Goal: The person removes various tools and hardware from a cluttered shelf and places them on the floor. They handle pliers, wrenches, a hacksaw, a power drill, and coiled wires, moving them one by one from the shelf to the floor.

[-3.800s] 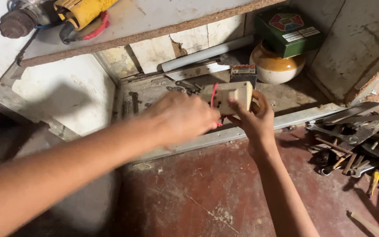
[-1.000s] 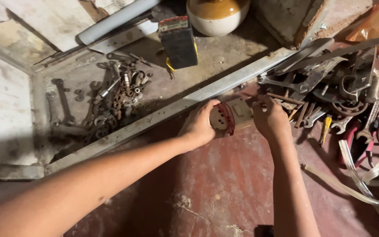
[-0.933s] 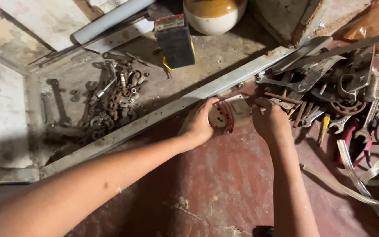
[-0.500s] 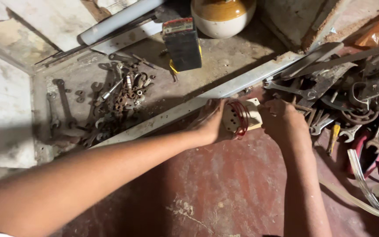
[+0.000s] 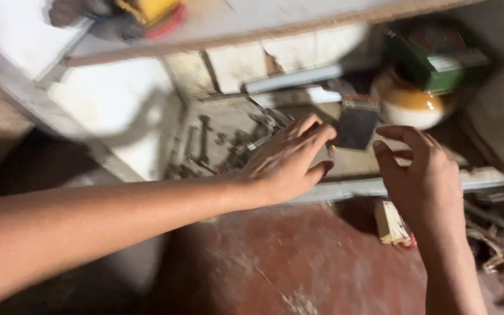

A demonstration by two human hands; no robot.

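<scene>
The view is blurred by motion. The left hand (image 5: 287,160) is seen extended over the low compartment (image 5: 217,125), fingers spread and slack, with nothing grasped; its fingertips lie just beside a small dark box (image 5: 357,123) standing at the compartment's back. The right hand (image 5: 421,175) is held open beside it, fingers curved and apart, likewise empty, near the same dark box. A cream-coloured flat part with red wire (image 5: 393,224) is observed lying on the red-brown floor (image 5: 298,262), below the right hand and apart from it, just in front of the pale metal rail (image 5: 351,186). Loose bolts and spanners (image 5: 228,146) are noted scattered in the compartment beneath the left hand. A rounded yellow and white jar (image 5: 412,105) is set behind the dark box, with a green carton (image 5: 438,58) resting on it. A grey pipe (image 5: 298,79) is laid along the back wall. Whether either hand touches the box cannot be told.
</scene>
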